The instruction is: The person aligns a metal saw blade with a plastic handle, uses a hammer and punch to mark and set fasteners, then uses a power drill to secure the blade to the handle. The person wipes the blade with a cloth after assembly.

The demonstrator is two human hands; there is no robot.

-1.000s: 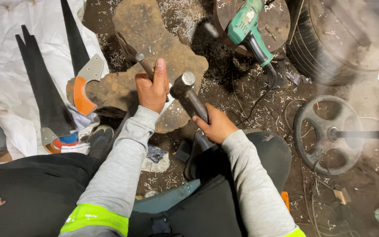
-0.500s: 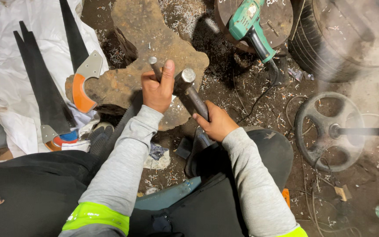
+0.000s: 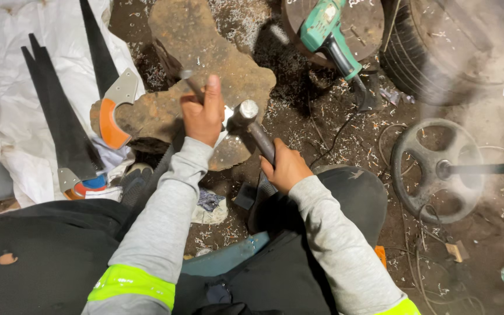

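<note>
Littered workshop floor [image 3: 333,140], left hand [image 3: 204,116] gripping chisel [image 3: 192,83], right hand [image 3: 287,168] gripping hammer [image 3: 253,128]

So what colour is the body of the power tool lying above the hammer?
The power tool has a green body with a dark grip, seen in the head view.

Lighting is dim and warm; floor [image 3: 322,134] shadows are deep, and haze (upper right) blurs the tyre [image 3: 438,52].
</note>
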